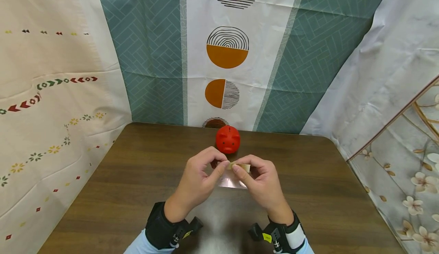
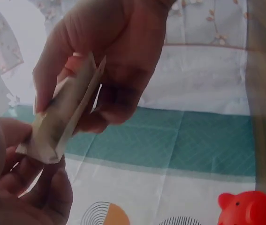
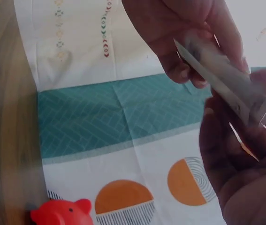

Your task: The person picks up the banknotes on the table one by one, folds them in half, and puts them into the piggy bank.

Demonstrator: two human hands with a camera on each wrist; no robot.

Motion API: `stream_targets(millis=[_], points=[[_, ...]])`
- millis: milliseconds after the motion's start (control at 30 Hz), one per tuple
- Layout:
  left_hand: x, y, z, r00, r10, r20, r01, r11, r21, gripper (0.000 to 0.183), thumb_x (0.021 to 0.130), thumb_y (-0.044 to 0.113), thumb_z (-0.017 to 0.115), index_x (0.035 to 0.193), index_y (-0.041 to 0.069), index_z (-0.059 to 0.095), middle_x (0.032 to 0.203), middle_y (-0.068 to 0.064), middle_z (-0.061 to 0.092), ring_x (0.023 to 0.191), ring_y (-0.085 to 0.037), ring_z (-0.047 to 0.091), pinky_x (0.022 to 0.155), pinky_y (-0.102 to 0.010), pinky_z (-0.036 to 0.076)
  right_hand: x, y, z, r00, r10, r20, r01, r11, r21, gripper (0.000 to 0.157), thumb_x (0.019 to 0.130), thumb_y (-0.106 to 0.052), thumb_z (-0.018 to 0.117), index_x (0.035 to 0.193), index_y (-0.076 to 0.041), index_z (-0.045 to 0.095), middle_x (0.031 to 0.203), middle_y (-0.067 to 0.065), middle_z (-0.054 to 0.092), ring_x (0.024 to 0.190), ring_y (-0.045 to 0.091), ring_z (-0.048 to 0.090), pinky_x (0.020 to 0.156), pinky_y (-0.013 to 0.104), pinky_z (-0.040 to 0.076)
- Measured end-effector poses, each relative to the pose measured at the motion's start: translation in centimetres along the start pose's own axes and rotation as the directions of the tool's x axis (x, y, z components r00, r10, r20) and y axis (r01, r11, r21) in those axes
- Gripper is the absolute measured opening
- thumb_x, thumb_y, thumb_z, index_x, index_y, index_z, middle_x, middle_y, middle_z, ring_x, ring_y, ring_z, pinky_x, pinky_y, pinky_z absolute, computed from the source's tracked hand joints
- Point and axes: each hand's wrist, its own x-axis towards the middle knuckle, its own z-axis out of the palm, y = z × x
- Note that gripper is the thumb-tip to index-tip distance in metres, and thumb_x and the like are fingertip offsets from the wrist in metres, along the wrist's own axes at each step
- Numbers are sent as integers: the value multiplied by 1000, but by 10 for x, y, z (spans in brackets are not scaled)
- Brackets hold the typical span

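Observation:
Both hands meet near the middle of the table around a pale, yellowish folded paper note [image 1: 244, 167], its print too blurred to read. My left hand [image 1: 197, 177] pinches one end between thumb and fingers; my right hand [image 1: 262, 178] pinches the other. The left wrist view shows the paper [image 2: 60, 115] folded lengthwise, its layers slightly apart at the far end. In the right wrist view, fingers cover parts of the paper [image 3: 224, 77]. Just beyond the hands stands a red piggy bank [image 1: 228, 139], a slot in its top.
A shiny pinkish patch [image 1: 233, 182] with a straight lower edge lies below the paper; sheet or reflection, I cannot tell. The brown wooden table [image 1: 137, 193] extends to both sides. Patterned cloths [image 1: 151, 55] hang behind it and at its sides.

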Motion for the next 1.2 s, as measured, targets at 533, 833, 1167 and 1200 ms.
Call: stream_targets(millis=[533, 833, 1167, 1200], points=[[0, 3, 2, 995, 43, 92, -41, 999, -23, 16, 81, -11, 59, 84, 4, 55, 75, -2, 50, 69, -14, 46, 59, -23, 41, 2, -1, -2, 993, -95, 65, 101, 990, -99, 10, 86, 7, 59, 88, -2, 62, 71, 2, 55, 52, 8, 38, 36, 21, 29], [-2, 1, 5, 997, 9, 74, -1, 995, -97, 17, 81, -12, 59, 80, 5, 57, 74, -1, 52, 70, -14, 48, 59, -32, 45, 3, 1, 0, 985, -152, 82, 156, 987, -47, 9, 90, 2, 55, 86, -3, 61, 67, 2, 52, 60, 11, 46, 41, 23, 36], [-4, -2, 4, 996, -66, 52, 73, 988, -133, 16, 83, -11, 58, 80, 5, 59, 72, 0, 53, 65, -13, 46, 52, -28, 39, 2, -1, 0, 990, -138, 30, 139, 990, -32, 9, 87, 5, 58, 83, -2, 61, 69, 2, 53, 59, 12, 46, 39, 24, 36], [-4, -2, 4, 997, -64, 51, 70, 988, -135, 16, 83, -11, 58, 80, 5, 59, 72, -1, 53, 64, -13, 47, 52, -27, 40, 2, -1, 0, 990, -138, 28, 139, 990, -32, 9, 86, 6, 58, 83, -2, 61, 69, 2, 54, 59, 12, 46, 39, 24, 35]])
